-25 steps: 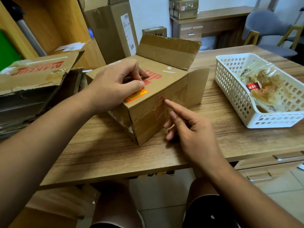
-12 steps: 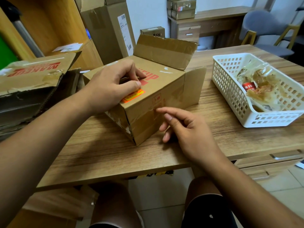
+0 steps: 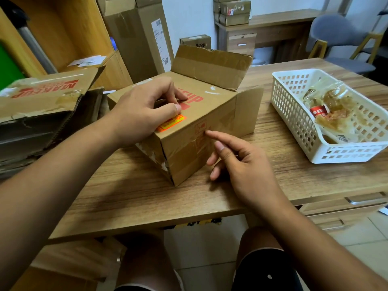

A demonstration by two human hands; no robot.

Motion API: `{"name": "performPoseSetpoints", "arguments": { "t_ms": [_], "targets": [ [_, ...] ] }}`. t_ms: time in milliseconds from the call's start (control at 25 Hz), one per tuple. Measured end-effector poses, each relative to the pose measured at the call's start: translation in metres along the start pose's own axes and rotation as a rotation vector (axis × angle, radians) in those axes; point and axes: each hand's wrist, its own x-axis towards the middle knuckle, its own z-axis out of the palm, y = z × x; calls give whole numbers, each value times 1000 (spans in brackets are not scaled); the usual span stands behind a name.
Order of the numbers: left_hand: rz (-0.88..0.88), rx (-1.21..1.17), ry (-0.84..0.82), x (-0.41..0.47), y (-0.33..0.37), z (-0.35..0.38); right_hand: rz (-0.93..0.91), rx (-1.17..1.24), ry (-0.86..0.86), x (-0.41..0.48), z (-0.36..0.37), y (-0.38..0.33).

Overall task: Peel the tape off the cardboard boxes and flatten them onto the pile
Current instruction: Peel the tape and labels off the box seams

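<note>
A brown cardboard box (image 3: 212, 110) lies on its side on the wooden table (image 3: 130, 196), its flaps open toward the far right. Brown tape (image 3: 184, 152) runs across its near side. My left hand (image 3: 138, 114) sits on top of the box with bent fingers, thumb and fingertips by the red print, holding it down. My right hand (image 3: 241, 162) is at the near side, index finger stretched out with its tip on the taped face and the other fingers loosely curled, holding nothing. A pile of flattened cardboard (image 3: 42, 97) lies at the left.
A white plastic basket (image 3: 294, 114) holding crumpled used tape (image 3: 336, 110) stands on the table at the right. A tall carton (image 3: 136, 38) and wooden shelving stand behind the box. A desk with small boxes and a grey chair are at the back right.
My right index fingertip slid down and left along the taped side, then back up. My left hand and the box have stayed put.
</note>
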Motion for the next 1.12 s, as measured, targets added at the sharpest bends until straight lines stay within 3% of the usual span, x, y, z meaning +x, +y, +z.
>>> {"name": "performPoseSetpoints", "arguments": {
  "t_ms": [640,800,1120],
  "targets": [
    [4,-8,10,0,0,1,-59,-65,50,-5,6,4],
    [-6,-9,7,0,0,0,-74,-97,144,-5,5,0],
    [-1,-3,8,0,-1,0,-362,-589,263,9,15,-3]
  ]
}}
